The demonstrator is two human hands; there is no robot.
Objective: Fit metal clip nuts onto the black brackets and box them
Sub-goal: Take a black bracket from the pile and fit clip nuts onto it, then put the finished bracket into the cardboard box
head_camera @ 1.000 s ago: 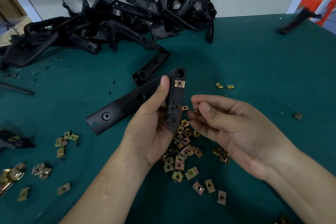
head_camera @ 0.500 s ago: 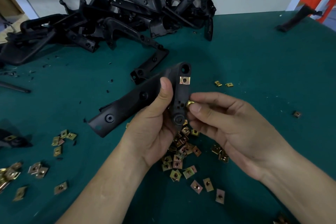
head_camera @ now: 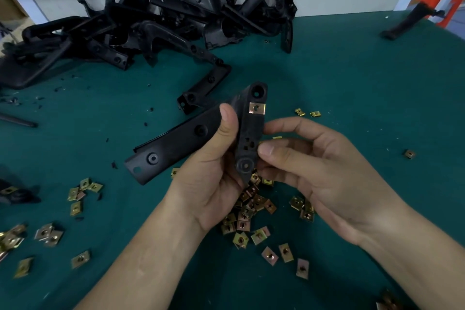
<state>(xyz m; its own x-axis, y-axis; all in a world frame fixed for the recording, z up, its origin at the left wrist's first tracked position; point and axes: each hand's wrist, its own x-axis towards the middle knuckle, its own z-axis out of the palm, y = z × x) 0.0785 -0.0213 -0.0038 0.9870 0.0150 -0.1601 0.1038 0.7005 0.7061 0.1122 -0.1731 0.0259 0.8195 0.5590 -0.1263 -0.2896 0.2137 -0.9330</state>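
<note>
Left hand (head_camera: 214, 184): wrapped around the bend of a black bracket (head_camera: 191, 138), thumb across its front, holding it above the table (head_camera: 352, 70).
Right hand (head_camera: 322, 171): thumb and fingertips pinched together on a second clip nut (head_camera: 260, 144), of which only a brass sliver shows, pressed against the bracket's right edge.
Bracket: angled, with its long arm pointing down-left and its short arm upright; a fitted clip nut (head_camera: 257, 108) sits just below the top hole.
Surroundings: loose clip nuts (head_camera: 247, 209) lie scattered under both hands, and a heap of black brackets (head_camera: 176, 22) lies at the far edge. No box is in view.
Risks: pushed on crooked, the nut may jam or stop short of its hole. Its springy metal could pop from the pinch and land among the loose ones. A weak left grip would let the bracket twist away.
</note>
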